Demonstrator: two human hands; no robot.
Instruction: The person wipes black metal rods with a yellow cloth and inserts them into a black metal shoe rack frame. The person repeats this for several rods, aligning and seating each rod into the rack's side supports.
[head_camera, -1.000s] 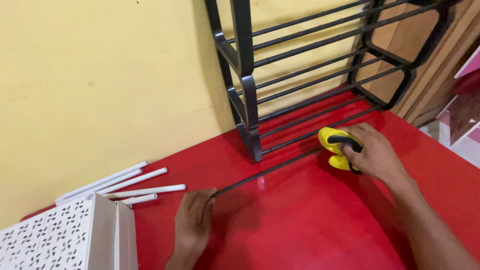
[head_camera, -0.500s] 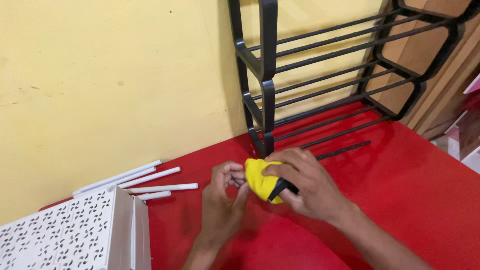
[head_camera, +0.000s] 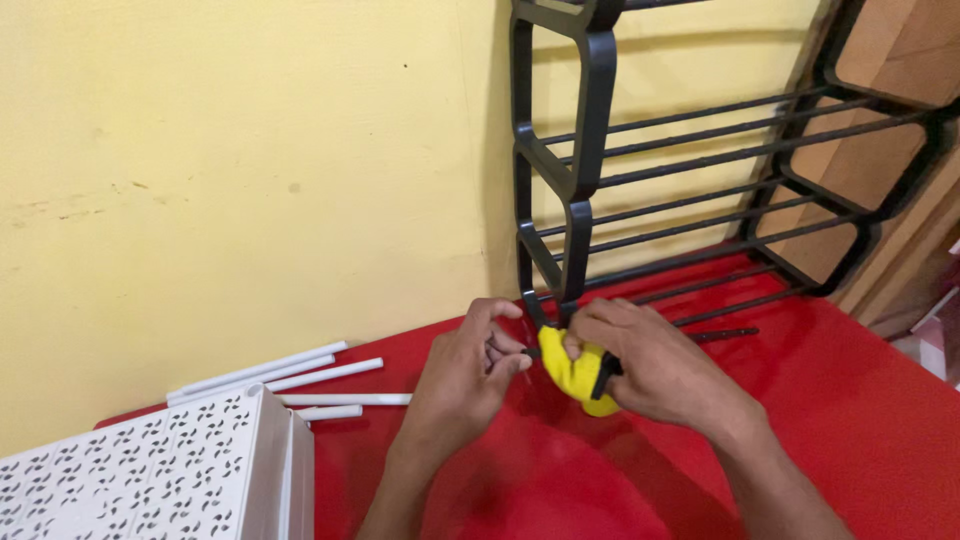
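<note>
My right hand (head_camera: 655, 365) grips a yellow cloth (head_camera: 572, 375) wrapped around a thin black metal rod (head_camera: 722, 334) lying on the red floor (head_camera: 880, 420). The rod's far end sticks out to the right of that hand. My left hand (head_camera: 465, 375) pinches the rod's near end between thumb and fingers, just left of the cloth. Both hands sit right in front of the lower left corner of a black tiered rack (head_camera: 590, 150) that stands against the yellow wall (head_camera: 250, 170).
Several white tubes (head_camera: 300, 378) lie on the floor by the wall at left. Perforated white panels (head_camera: 150, 480) stand at the bottom left corner. A brown wooden piece (head_camera: 900, 50) stands behind the rack at right.
My right hand slid the yellow cloth leftwards along the rod, from its far end to the near end by my left hand. The view moved closer to the rack.
</note>
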